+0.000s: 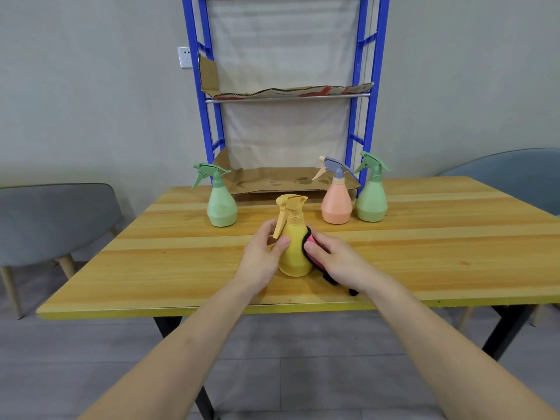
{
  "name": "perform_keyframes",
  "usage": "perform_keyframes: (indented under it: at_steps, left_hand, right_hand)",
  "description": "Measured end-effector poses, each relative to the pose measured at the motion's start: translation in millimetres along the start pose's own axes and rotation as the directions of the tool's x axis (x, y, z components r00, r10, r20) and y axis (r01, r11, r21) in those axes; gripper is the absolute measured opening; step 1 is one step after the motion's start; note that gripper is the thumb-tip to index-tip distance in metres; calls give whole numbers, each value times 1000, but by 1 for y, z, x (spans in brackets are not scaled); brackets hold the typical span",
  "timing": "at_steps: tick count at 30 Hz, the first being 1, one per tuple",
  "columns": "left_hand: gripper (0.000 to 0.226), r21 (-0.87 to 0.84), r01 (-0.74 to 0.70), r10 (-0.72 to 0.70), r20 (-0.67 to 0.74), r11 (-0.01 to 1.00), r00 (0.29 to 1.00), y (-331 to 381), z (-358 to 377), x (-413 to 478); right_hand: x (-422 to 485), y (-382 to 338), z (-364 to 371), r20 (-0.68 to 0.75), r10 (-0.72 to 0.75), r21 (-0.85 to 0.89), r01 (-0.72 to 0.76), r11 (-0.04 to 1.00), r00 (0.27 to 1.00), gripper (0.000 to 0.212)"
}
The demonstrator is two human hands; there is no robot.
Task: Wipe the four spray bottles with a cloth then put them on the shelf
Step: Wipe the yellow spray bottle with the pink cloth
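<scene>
A yellow spray bottle [295, 247] stands upright near the middle of the wooden table [424, 253]. My left hand [262, 256] grips its left side, thumb on the body. My right hand [333, 257] presses a pink and black cloth [310, 241] against its right side. Farther back stand a green spray bottle [221, 204] on the left, a peach spray bottle [337, 204] with a blue-grey head, and a second green spray bottle [372, 197] at the right. Behind the table rises a blue shelf [209, 122] whose levels are lined with cardboard [281, 178].
A grey chair [54, 219] stands left of the table and a blue-grey chair [515, 174] at the right. A wall socket [185, 57] sits left of the shelf. The upper shelf level [288, 93] also carries cardboard. The table's front edge runs just below my wrists.
</scene>
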State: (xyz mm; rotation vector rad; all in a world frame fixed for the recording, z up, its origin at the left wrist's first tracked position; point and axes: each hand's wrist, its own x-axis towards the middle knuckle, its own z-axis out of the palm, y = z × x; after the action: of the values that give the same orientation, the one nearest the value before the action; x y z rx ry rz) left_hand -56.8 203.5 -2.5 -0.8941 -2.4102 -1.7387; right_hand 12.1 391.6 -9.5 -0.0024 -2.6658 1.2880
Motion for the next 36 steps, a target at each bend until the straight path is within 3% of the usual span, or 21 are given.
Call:
perform_keyframes:
  at_steps: [4,9,11,15,18,22,26,29,33,36]
  left_hand:
    - [37,-7,21,-21,-21,1000,1000,0,3,-4]
    - [48,78,59,-57,-30,995,998,-3,6,-8]
    - [55,92,72,-70,-20,993,997,-6,3,-6]
    - [47,98,75,-76,1,992,997,-10,2,-4]
    - [51,99,89,-89,-7,991,996,-8,5,-5]
    - [49,128,92,-93,2,988,996,-8,5,-5]
    - [55,169,77,-76,-15,983,997,-8,8,-5]
    - [54,170,86,-85,-11,982,996,-11,6,-2]
    - [51,218,38,-38,-3,975,999,-13,2,1]
    - [49,209,36,-38,6,977,999,-14,4,-1]
  right_hand:
    - [0,1,3,-74,-6,15,7,1000,997,76]
    - [9,-17,6,-181,-9,120,31,992,983,35]
    - [11,-14,9,-165,-18,87,33,996,986,51]
    - [3,6,10,-93,29,-29,-32,999,995,86]
    - [3,11,6,-70,48,-51,-52,997,996,90]
    - [-1,2,3,-76,27,-39,-30,999,997,79]
    - [3,-21,-4,-119,36,11,-35,999,992,26]
    - [7,-35,-3,-173,-3,45,11,999,985,41]
    - [3,-18,-1,-94,-6,45,10,999,996,22]
    - [-2,-5,-2,-49,7,-32,-8,999,999,57]
